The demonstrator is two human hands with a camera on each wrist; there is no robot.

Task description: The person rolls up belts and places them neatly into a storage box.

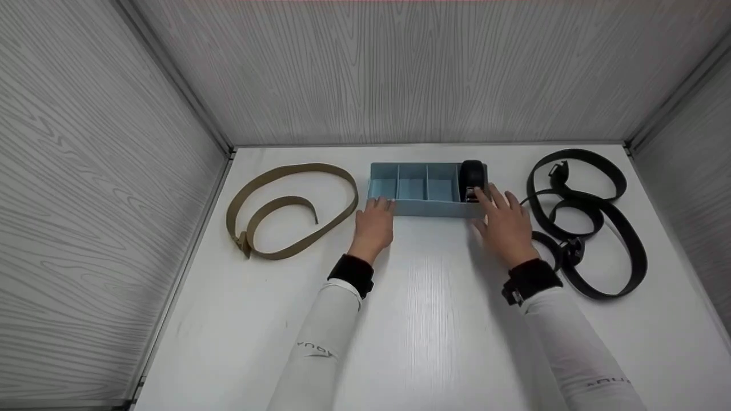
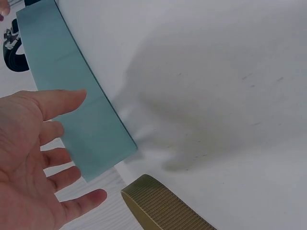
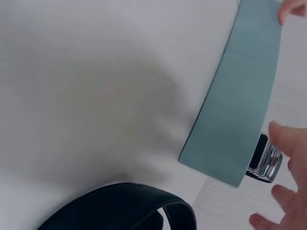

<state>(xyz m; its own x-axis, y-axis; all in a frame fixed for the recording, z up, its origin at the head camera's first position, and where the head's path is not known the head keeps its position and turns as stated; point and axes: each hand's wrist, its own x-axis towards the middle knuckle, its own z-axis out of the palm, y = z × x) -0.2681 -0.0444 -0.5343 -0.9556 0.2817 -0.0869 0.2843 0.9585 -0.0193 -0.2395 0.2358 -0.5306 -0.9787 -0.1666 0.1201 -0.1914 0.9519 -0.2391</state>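
A blue-grey compartment tray (image 1: 434, 209) stands near the back of the table. In its rightmost compartment sits a rolled black belt (image 1: 472, 173), its shiny metal buckle (image 3: 270, 162) facing the front. My left hand (image 1: 374, 227) is at the tray's front left corner, fingertips right at the rim; the left wrist view shows its fingers loosely spread beside the tray's long wall (image 2: 72, 81). Over the tray's right end reaches my right hand (image 1: 507, 229), fingers extended and apart. Its fingertips overlap the buckle end of the rolled belt in the head view.
Left of the tray lies a tan webbing belt (image 1: 308, 167) in a loose loop with its buckle (image 1: 244, 244). On the right, black belts (image 1: 633, 240) with buckles lie in overlapping loops near my right wrist. Grey wood-grain panels (image 1: 354, 74) enclose the table's back and sides.
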